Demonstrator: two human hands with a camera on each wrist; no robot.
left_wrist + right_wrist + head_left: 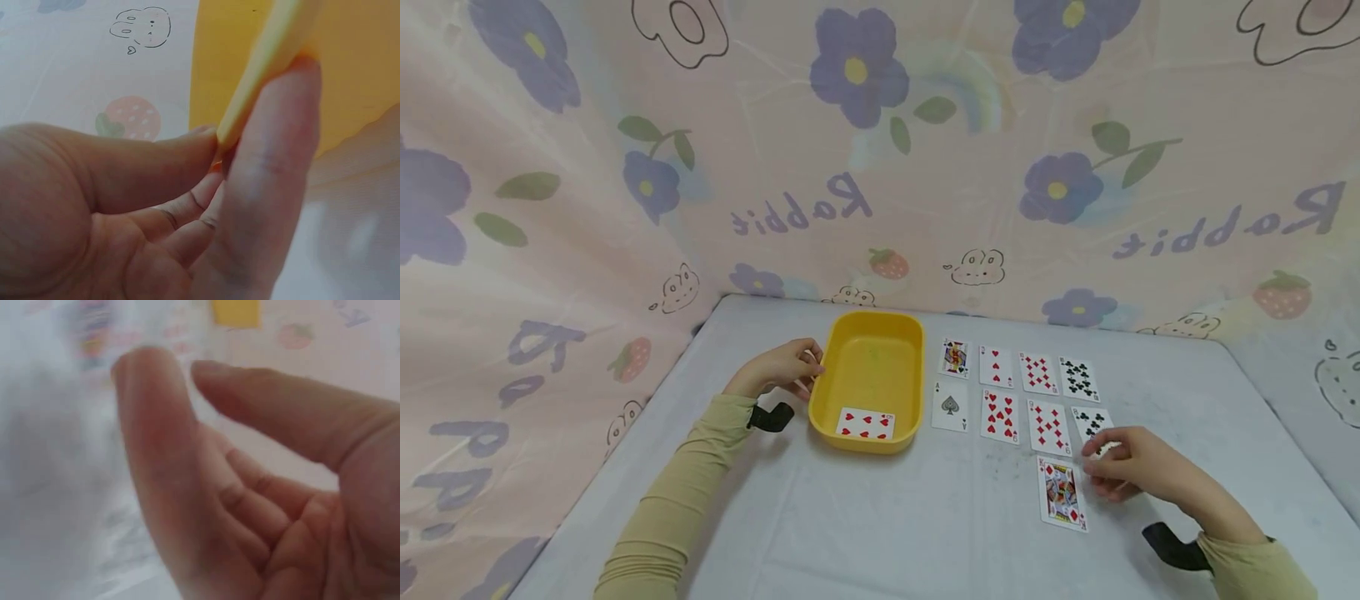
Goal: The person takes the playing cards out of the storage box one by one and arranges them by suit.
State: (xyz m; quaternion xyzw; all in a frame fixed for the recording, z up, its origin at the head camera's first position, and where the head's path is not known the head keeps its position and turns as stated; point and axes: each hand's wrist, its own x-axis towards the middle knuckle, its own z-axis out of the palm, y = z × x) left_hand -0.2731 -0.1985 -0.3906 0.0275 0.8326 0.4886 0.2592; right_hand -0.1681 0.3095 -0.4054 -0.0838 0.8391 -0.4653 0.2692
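My left hand (pixel 784 367) pinches the left rim of a yellow plastic tray (pixel 917 358) between thumb and fingers; up close, the left wrist view shows the tray's rim (pixel 256 75) gripped there. One hearts playing card (pixel 866 423) lies inside at the tray's near end. My right hand (pixel 1138 468) hovers at the right of the card layout, overlapping a clubs card (pixel 1086 419). Its thumb (pixel 269 400) and index finger (pixel 156 425) stand apart with nothing between them. Just left of this hand lies the king of diamonds (pixel 1062 493), face up.
Two face-up rows of cards spread right of the tray, including a jack (pixel 955 357), the ace of spades (pixel 950 406) and a nine of diamonds (pixel 1048 427). A white cloth (pixel 865 533) covers the table. Printed fabric (pixel 925 167) hangs behind and at the left.
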